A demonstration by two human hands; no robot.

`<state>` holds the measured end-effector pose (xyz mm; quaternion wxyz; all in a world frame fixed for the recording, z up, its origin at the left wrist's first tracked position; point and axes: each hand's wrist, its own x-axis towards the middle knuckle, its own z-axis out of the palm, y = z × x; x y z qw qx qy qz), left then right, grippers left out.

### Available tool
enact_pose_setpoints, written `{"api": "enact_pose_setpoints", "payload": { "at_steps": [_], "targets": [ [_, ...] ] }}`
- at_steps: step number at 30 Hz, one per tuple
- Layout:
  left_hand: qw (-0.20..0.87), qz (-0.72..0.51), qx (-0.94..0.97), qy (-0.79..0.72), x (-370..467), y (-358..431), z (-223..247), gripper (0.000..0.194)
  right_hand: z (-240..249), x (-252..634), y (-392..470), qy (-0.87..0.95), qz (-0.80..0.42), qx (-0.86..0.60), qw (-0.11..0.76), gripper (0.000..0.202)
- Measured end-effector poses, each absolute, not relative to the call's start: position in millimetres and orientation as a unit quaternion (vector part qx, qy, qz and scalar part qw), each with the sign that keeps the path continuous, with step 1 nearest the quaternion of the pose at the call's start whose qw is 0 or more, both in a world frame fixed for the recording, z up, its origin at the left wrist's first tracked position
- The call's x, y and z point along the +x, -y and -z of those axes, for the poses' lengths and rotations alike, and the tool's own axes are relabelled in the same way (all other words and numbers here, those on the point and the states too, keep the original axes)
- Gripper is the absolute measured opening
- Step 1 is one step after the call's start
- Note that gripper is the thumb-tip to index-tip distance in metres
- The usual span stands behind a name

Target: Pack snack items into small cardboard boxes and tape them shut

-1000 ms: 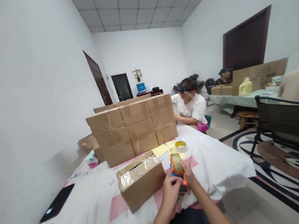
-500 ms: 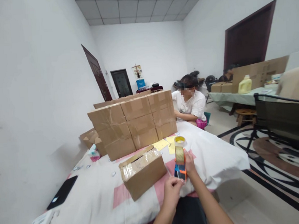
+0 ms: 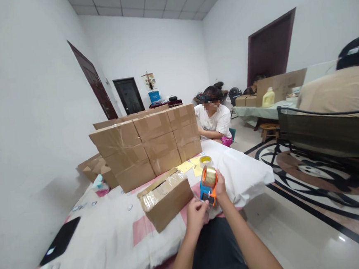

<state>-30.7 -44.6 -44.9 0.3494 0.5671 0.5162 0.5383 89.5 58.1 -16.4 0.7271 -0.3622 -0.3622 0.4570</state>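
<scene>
Tape dispenser (image 3: 206, 189), likely light and stiff: hold its side, as right hand (image 3: 221, 184) does; left hand (image 3: 197, 212) seemingly pinches its near end.

We hold a tilted orange-and-blue plastic tape dispenser (image 3: 206, 189), its roll of glossy yellowish-brown tape (image 3: 210, 176) at the far end. Just left of it, a brown rectangular cardboard box (image 3: 169, 203) sits at a slant, its top seam gapping beside shiny tape.
</scene>
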Motion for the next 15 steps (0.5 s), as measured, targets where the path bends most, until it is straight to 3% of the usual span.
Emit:
{"api": "enact_pose_setpoints", "payload": {
  "at_steps": [8,15],
  "targets": [
    [0.341,-0.517,0.613,-0.490,-44.2,50.5,51.2,0.057,24.7,75.7,-44.6,0.281,-0.560,-0.353,0.694,0.053],
    [0.328,-0.510,0.632,-0.483,-48.6,55.6,50.5,0.055,30.6,79.9,-31.5,0.314,-0.554,-0.349,0.687,0.045]
  ]
}}
